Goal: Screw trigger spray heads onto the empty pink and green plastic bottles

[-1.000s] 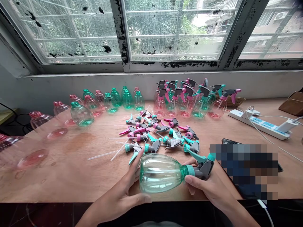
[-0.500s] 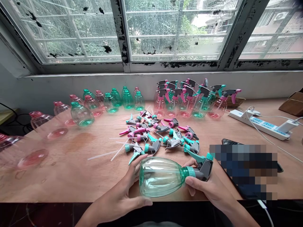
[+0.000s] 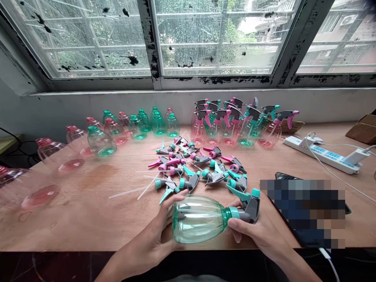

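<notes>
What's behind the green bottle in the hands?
Behind the green bottle, loose pink, teal and grey spray heads lie on the wooden table. The left hand covers a spot near the bottle's base, hiding anything there.

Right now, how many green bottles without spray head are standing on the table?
7: a front bottle, a back bottle farther behind it, and five bottles grouped to their right. More may be hidden behind others.

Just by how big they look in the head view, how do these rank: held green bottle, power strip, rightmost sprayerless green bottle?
1. Held green bottle
2. Power strip
3. Rightmost sprayerless green bottle; it stands farther back, so true size is unsure.
</notes>
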The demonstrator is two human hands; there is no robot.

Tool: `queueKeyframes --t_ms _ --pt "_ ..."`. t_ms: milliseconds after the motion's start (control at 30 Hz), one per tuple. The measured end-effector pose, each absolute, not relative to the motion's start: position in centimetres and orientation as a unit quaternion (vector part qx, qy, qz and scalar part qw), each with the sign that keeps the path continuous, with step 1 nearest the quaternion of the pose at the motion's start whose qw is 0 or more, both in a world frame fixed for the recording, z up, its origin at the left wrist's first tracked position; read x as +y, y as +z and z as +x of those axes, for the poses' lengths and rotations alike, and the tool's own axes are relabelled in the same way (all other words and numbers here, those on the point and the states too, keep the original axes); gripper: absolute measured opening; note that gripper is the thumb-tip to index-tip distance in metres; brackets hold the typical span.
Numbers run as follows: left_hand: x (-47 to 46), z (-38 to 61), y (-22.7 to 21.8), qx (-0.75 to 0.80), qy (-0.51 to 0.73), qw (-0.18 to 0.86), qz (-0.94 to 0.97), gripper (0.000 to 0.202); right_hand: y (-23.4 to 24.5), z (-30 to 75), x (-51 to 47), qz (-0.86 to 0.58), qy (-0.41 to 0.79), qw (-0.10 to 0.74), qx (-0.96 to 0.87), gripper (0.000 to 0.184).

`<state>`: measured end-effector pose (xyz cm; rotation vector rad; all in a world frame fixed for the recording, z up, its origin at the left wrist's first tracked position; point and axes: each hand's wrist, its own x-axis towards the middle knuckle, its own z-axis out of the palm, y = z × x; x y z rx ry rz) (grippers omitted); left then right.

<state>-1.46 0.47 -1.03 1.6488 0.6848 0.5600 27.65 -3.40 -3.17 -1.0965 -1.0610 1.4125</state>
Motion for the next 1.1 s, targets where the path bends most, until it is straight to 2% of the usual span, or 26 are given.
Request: queueKeyframes --t_ms 167,300,467,600,667,733,967,1033,1100 --pt "0.3 -1.5 -0.4 0.275 0.221 0.585 0.73 0.097 -3.3 27.6 -3.3 -0.46 0.572 0.517 -0.441 0.041" --pt "0.4 -1.6 -1.3 0.296 0.227 0.511 0.775 0.089 -4.0 27.8 -3.3 -0.462 0.574 0.513 -0.439 0.043" --pt "0.2 -1.2 -2.0 0.305 0.256 0.424 0.814 0.067 -4.5 27.9 -3.3 -0.462 0.584 0.503 -0.438 0.044" --pt "-0.3 -1.3 -1.5 0.287 0.251 0.365 0.849 0.088 -4.6 27.8 -3.4 -0.461 0.589 0.512 -0.423 0.045" --pt "-0.4 -1.4 -1.3 0.277 0.256 0.334 0.864 0.081 -4.5 27.8 -3.4 -0.461 0.592 0.512 -0.418 0.046" --pt "-0.5 -1.5 -1.3 0.256 0.258 0.285 0.887 0.078 -4.4 27.8 -3.5 -0.462 0.598 0.508 -0.413 0.046" --pt "-0.6 -0.8 -1.9 0.197 0.325 0.056 0.923 0.094 -4.5 27.9 -3.5 -0.433 0.627 0.496 -0.416 0.048" --pt "-0.7 -0.6 -1.9 0.204 0.329 0.078 0.919 0.094 -4.7 28.0 -3.5 -0.427 0.617 0.504 -0.428 0.047" --pt "-0.8 -0.4 -1.9 0.236 0.333 0.172 0.897 0.103 -4.7 28.2 -3.7 -0.441 0.574 0.521 -0.452 0.043"
